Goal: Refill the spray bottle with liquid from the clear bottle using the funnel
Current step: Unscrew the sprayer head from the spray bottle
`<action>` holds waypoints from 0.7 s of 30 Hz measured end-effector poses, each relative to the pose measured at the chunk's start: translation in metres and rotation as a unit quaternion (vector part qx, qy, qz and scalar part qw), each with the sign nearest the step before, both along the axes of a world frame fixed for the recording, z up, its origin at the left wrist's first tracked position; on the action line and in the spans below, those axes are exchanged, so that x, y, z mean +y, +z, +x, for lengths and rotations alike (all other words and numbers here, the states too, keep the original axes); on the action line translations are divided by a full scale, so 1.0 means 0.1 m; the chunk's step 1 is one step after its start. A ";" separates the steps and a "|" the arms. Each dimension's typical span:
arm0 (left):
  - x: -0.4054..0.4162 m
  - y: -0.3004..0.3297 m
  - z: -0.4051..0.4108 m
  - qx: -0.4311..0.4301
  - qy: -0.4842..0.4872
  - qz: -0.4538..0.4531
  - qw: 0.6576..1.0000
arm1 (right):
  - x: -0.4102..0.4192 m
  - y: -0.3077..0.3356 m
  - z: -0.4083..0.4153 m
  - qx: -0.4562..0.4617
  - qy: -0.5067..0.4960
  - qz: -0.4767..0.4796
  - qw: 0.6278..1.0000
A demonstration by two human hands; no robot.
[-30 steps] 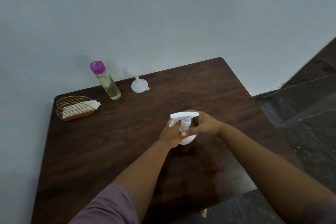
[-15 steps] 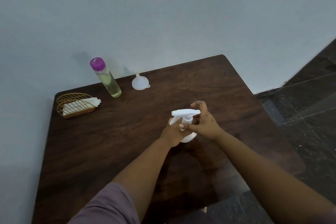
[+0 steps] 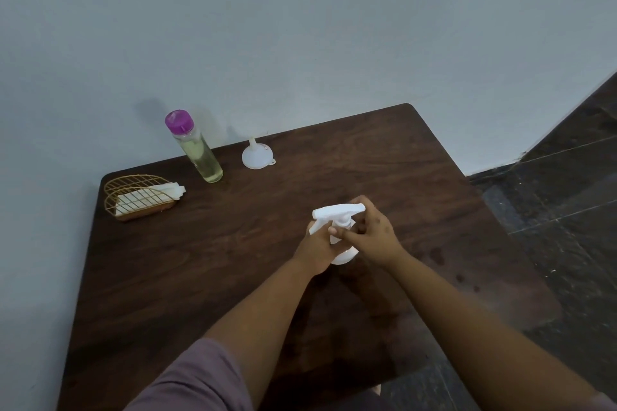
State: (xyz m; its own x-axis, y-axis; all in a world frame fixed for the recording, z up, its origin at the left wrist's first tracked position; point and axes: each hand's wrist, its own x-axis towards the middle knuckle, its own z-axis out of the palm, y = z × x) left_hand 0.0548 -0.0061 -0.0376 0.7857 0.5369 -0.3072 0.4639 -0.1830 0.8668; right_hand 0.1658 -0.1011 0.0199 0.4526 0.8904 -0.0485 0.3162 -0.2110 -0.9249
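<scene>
Unscrewing the spray bottle head at table centre: left hand gripping body, right hand pinching collar. Next, judged: fetching funnel at 11 o'clock, beside clear bottle.

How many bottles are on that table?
2. The clear bottle with the purple cap stands at the far left, near the wall. The white spray bottle stands mid-table, gripped by the left hand and right hand. None seems hidden.
</scene>
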 end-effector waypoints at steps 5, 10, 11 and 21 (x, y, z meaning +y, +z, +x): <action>0.00 0.04 -0.01 -0.018 0.019 -0.011 1.000 | -0.09 -0.04 0.12 0.189 0.095 -0.029 0.977; 0.01 0.04 0.02 0.001 0.009 -0.006 1.000 | 0.06 0.00 0.06 -0.012 0.019 -0.037 0.999; 0.00 0.07 0.02 0.000 0.012 -0.006 1.000 | 0.07 -0.02 -0.01 -0.043 -0.011 -0.008 0.999; 0.00 0.12 0.01 -0.003 0.026 -0.019 0.999 | 0.02 -0.03 0.12 0.033 0.062 -0.029 0.997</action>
State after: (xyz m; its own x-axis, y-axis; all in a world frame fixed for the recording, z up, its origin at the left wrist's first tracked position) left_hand 0.0556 -0.0057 -0.0253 0.7585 0.5653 -0.3243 0.4673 -0.1248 0.8753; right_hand 0.1775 -0.0992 0.0164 0.3326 0.9345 -0.1271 0.2828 -0.2274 -0.9318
